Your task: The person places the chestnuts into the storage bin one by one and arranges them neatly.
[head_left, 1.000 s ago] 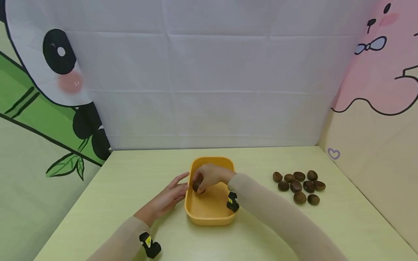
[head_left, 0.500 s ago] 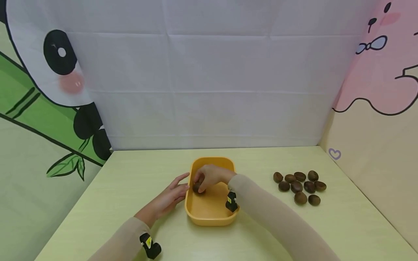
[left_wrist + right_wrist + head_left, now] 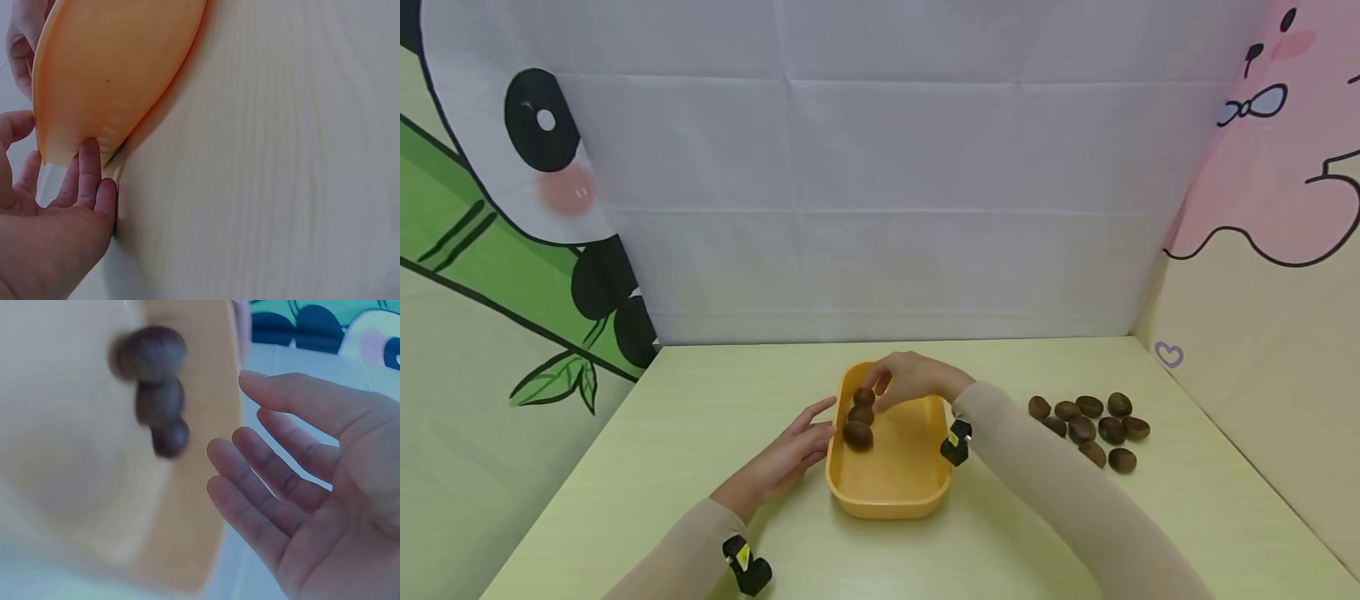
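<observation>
Three brown chestnuts (image 3: 858, 435) lie in a row along the left wall inside a yellow-orange plastic tray (image 3: 887, 506). My right hand (image 3: 917, 377) is over the tray's far part, near the farthest chestnut. In the right wrist view the right hand (image 3: 312, 469) has loosely bent, spread fingers with nothing between them, apart from the chestnuts (image 3: 159, 400). My left hand (image 3: 786, 454) touches the outside of the tray's left wall with extended fingers. The left wrist view shows its fingertips (image 3: 89, 147) against the tray's outer side (image 3: 119, 69).
Several more chestnuts (image 3: 1111, 430) lie grouped on the light wooden table (image 3: 715, 392) right of the tray; the right sleeve (image 3: 1037, 475) partly covers some. A white cloth backdrop (image 3: 895, 208) stands behind, with printed cartoon panels at both sides.
My right hand has let go of the nearest chestnut in the row, lifted, and moved away toward the far right. All three chestnuts now show. The left hand stays at the tray.
</observation>
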`<state>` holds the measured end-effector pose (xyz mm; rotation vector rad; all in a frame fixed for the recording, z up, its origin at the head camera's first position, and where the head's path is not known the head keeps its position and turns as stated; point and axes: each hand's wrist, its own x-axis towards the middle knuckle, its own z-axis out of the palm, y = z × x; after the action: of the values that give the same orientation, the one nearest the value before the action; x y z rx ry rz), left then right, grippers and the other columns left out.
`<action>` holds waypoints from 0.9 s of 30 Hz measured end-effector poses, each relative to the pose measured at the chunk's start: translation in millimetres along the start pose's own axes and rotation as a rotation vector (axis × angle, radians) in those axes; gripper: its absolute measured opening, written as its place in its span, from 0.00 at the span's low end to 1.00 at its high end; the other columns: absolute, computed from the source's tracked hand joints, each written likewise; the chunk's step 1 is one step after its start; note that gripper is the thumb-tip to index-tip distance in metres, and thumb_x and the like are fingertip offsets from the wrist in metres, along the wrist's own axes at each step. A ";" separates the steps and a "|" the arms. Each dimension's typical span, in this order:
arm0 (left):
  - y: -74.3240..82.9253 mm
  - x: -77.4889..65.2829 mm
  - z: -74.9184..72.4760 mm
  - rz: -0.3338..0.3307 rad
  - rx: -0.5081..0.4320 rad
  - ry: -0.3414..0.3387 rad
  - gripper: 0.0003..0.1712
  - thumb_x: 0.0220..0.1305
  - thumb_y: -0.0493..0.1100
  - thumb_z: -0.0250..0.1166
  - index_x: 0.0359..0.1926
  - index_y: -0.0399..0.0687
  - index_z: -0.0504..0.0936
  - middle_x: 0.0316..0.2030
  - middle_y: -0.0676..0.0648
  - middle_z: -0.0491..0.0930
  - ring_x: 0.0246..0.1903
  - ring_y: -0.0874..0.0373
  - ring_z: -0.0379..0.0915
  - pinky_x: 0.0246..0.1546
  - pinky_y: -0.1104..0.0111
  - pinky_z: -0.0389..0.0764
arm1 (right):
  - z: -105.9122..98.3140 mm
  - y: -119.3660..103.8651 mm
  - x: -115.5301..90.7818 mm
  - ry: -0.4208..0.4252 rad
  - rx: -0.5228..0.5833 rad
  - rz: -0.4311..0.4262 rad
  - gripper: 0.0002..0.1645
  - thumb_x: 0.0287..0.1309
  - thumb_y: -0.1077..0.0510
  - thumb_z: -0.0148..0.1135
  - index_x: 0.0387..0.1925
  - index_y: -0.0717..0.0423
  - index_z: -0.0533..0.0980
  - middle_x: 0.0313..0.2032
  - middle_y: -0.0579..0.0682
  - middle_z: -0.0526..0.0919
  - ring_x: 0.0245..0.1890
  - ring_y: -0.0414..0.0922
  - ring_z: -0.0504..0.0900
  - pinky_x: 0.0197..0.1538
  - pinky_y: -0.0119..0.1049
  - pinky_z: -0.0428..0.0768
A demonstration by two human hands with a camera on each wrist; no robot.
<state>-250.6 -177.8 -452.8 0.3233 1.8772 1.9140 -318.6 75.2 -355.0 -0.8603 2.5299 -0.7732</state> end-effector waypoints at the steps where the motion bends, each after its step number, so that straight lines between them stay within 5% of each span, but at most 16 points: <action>1: -0.3 0.2 0.1 -0.001 0.001 0.000 0.37 0.79 0.48 0.52 0.79 0.55 0.44 0.71 0.33 0.60 0.67 0.43 0.64 0.71 0.51 0.54 | -5.6 2.2 -4.4 0.012 -0.007 0.003 0.21 0.55 0.56 0.75 0.51 0.52 0.82 0.46 0.51 0.84 0.44 0.41 0.79 0.52 0.39 0.76; 9: -2.0 0.8 -0.5 0.008 0.023 0.005 0.37 0.79 0.47 0.51 0.79 0.54 0.44 0.71 0.32 0.60 0.67 0.44 0.64 0.70 0.53 0.57 | -44.7 33.5 -47.5 0.065 0.016 0.036 0.21 0.58 0.57 0.73 0.53 0.56 0.80 0.48 0.53 0.83 0.48 0.47 0.80 0.51 0.42 0.79; 14: -1.6 0.2 0.3 0.000 0.031 0.014 0.37 0.78 0.48 0.52 0.79 0.55 0.45 0.70 0.33 0.62 0.64 0.44 0.67 0.70 0.52 0.57 | -59.2 72.0 -75.1 0.084 0.019 0.102 0.20 0.59 0.56 0.72 0.52 0.54 0.80 0.45 0.48 0.83 0.47 0.47 0.80 0.51 0.44 0.79; 21: -0.4 1.0 0.9 -0.005 0.035 0.032 0.36 0.78 0.48 0.52 0.79 0.57 0.47 0.70 0.34 0.64 0.61 0.45 0.70 0.70 0.52 0.57 | -62.8 137.3 -104.8 0.064 0.006 0.182 0.24 0.60 0.56 0.70 0.56 0.62 0.78 0.49 0.56 0.82 0.51 0.51 0.79 0.56 0.51 0.75; 27: -2.0 2.1 0.1 -0.005 0.034 0.034 0.36 0.78 0.49 0.52 0.79 0.57 0.47 0.69 0.35 0.65 0.62 0.46 0.70 0.70 0.52 0.58 | -57.5 171.4 -125.7 0.087 -0.001 0.246 0.26 0.61 0.55 0.69 0.57 0.64 0.77 0.53 0.60 0.80 0.55 0.55 0.77 0.59 0.55 0.73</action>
<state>-252.1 -176.7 -455.0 0.2975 1.9325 1.8973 -328.8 291.8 -393.0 -0.5109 2.6466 -0.7431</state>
